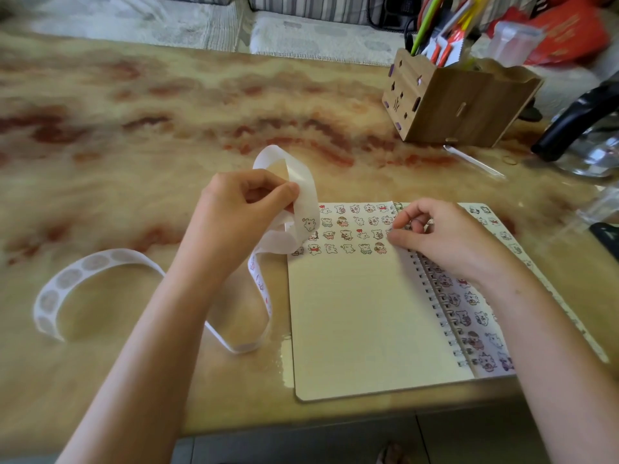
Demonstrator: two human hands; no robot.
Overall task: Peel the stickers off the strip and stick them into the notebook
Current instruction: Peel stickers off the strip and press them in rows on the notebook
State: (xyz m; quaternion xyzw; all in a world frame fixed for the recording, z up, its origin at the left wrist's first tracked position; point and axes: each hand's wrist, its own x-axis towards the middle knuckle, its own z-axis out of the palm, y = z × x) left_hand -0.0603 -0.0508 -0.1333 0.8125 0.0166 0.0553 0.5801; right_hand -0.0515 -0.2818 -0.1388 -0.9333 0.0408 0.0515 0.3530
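The left hand [244, 209] was raised just off the notebook's far left corner. Its thumb and curled fingers pinched the sticker strip [306, 195]. From that grip the strip arched up and over the hand, then dropped past the page corner, with one printed sticker showing on it there. Below the hand it ran down to the tabletop [134, 112], passed under the left forearm and curled away to the left in a wide loop standing on its edge.

The notebook [361, 323] lay open in front of the person, between the two forearms. Its long axis ran from the near edge of the tabletop away from the person, and its spiral binding [432, 296] slanted from far left to near right. Rows of small cartoon stickers [348, 234] filled the top of the cream left page.

The right hand [445, 236] rested over the binding and the sticker-covered right page. Its fingers were curled and its fingertips were down at the right end of the sticker rows. Whether it held a sticker could not be made out.

The glossy tabletop was marbled in tan and rust red. A wooden pen holder [459, 98] full of pens stood at the far right, and a black object [576, 122] lay beside it. Pale cushions and striped fabric ran along behind the tabletop.
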